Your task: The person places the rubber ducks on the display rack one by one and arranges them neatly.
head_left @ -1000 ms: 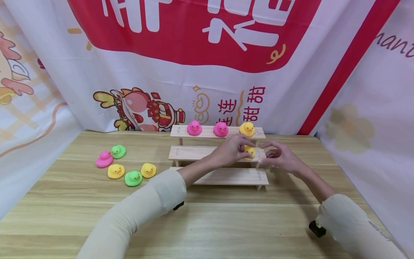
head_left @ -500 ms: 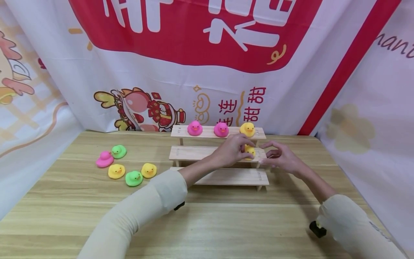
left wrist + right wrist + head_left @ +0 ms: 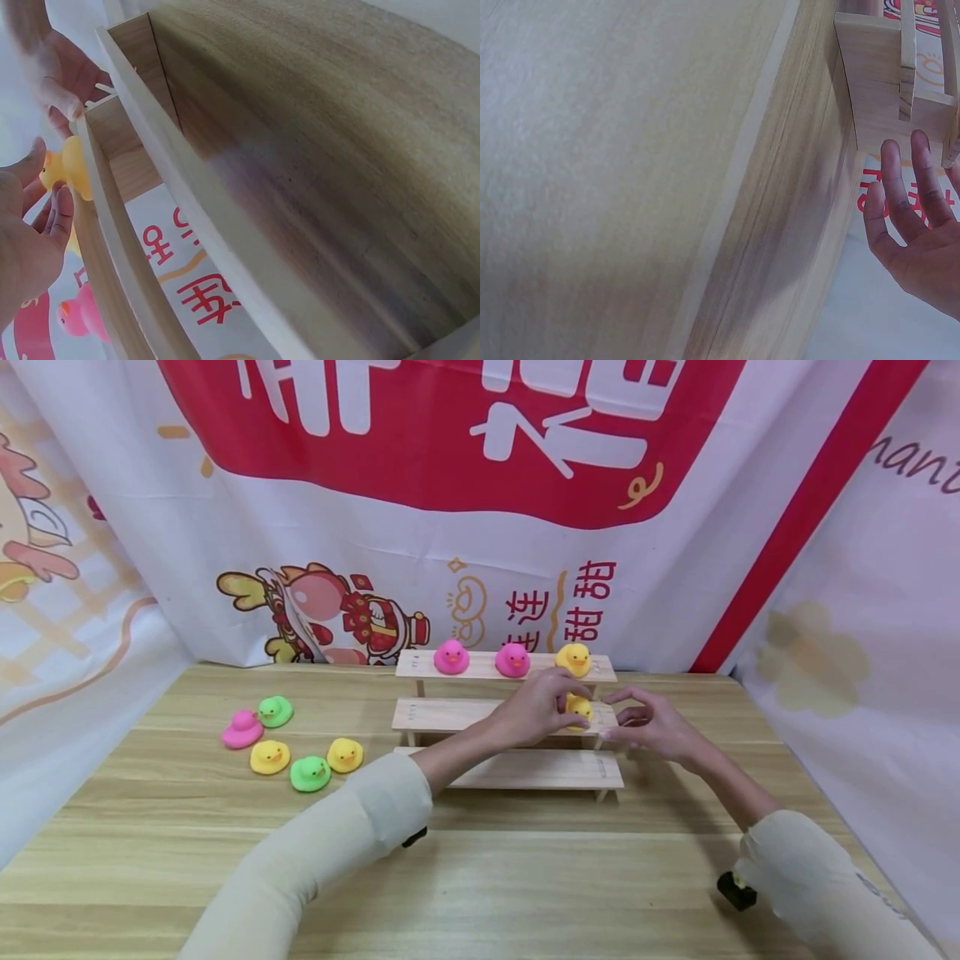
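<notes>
My left hand (image 3: 536, 706) pinches a yellow rubber duck (image 3: 578, 712) between thumb and fingers at the right end of the middle shelf of a three-tier wooden stand (image 3: 442, 714). In the left wrist view the duck (image 3: 73, 166) sits against the shelf edge, fingertips on it. My right hand (image 3: 651, 727) holds that shelf's right end, thumb at the near edge and index finger at the far one. Its other fingers (image 3: 904, 210) spread loosely beside the stand in the right wrist view. Two pink ducks (image 3: 452, 657) and a yellow duck (image 3: 573, 660) stand on the top shelf.
Left of the stand, several more ducks lie on the wooden table (image 3: 480, 893): a pink one (image 3: 242, 729), green ones (image 3: 310, 772) and yellow ones (image 3: 345, 755). The bottom shelf (image 3: 525, 768) lies under my left forearm. A printed cloth (image 3: 337, 535) hangs behind.
</notes>
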`<state>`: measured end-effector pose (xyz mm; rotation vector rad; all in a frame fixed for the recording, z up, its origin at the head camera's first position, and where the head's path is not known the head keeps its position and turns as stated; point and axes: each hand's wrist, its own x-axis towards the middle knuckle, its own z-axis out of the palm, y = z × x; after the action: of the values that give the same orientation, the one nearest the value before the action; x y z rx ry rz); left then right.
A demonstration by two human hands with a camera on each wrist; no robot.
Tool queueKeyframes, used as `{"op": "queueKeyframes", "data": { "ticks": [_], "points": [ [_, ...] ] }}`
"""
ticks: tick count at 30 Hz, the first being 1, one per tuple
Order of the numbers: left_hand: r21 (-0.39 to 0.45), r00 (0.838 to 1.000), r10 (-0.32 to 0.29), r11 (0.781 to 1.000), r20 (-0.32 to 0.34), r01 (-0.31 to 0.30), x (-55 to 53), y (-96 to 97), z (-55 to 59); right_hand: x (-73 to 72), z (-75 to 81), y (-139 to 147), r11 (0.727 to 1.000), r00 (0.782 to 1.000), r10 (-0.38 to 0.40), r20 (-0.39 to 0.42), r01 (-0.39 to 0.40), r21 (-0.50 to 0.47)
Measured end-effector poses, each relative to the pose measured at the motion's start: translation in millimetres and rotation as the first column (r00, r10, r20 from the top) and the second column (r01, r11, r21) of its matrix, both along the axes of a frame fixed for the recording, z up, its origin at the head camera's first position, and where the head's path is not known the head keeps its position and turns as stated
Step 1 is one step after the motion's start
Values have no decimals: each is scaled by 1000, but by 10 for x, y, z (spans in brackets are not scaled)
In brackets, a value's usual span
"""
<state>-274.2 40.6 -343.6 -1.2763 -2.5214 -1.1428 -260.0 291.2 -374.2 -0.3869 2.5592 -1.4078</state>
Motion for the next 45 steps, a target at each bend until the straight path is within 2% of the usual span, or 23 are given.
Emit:
{"op": "queueKeyframes", "data": {
  "ticks": [9, 15, 19, 27, 30, 36, 45],
  "points": [
    [26, 1000, 17, 999, 23, -18, 50, -222, 98, 26, 12, -22, 999, 1000, 12, -2, -12, -41],
    [26, 998, 43, 999, 50, -44, 114, -459, 148, 41, 12, -23, 999, 1000, 1, 5, -1, -34],
    [41, 997, 39, 998, 68, -42, 149, -645, 169, 52, 13, -20, 1000, 1000, -11, 15, 11, -19],
    [65, 1000, 25, 998, 11, -25, 173, -1046, 160, 50, 9, -28, 1000, 1000, -14, 15, 14, -4],
    [80, 1000, 28, 996, 8, -28, 184, -1191, 155, 42, 7, -26, 1000, 1000, -17, 15, 17, 2],
    [68, 997, 68, 995, 28, -70, 210, -1482, 167, 39, 7, -32, 1000, 1000, -19, 13, 19, 2],
    [27, 978, 202, 979, 45, -203, 196, -1964, 148, 36, 8, -46, 1000, 1000, -14, 13, 14, -5]
  ]
}}
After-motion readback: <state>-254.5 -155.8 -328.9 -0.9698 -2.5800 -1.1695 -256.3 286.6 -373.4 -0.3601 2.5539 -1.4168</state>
